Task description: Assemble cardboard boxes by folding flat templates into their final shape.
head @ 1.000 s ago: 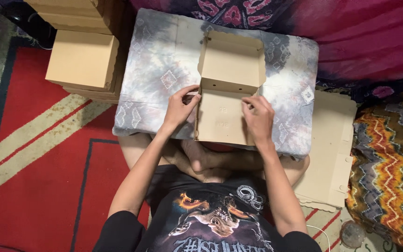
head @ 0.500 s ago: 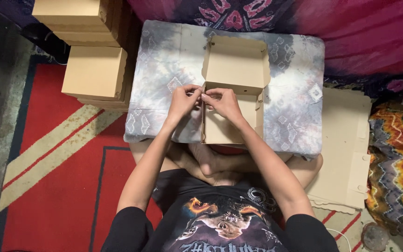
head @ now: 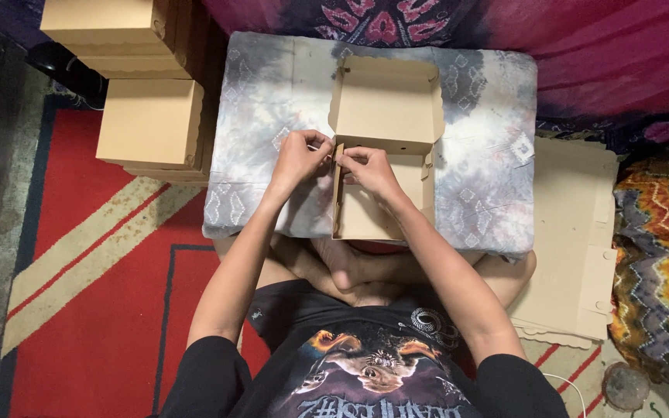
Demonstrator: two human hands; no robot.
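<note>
Left hand [head: 297,157]: I see it pinching the upright left wall of the cardboard box [head: 383,159].
Right hand [head: 367,166]: pinching that wall too.
Box: on the tie-dye board [head: 265,101], long axis 12 to 6 o'clock, lid toward 12.

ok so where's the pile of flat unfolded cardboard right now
In the head view the flat cardboard sheets lie on the floor at the person's right, beside the tie-dye covered board and next to the zigzag-patterned cloth.

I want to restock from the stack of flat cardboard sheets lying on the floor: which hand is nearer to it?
Right. The right hand is on the half-folded box, on the side toward the flat sheets; the left hand lies farther away.
</note>
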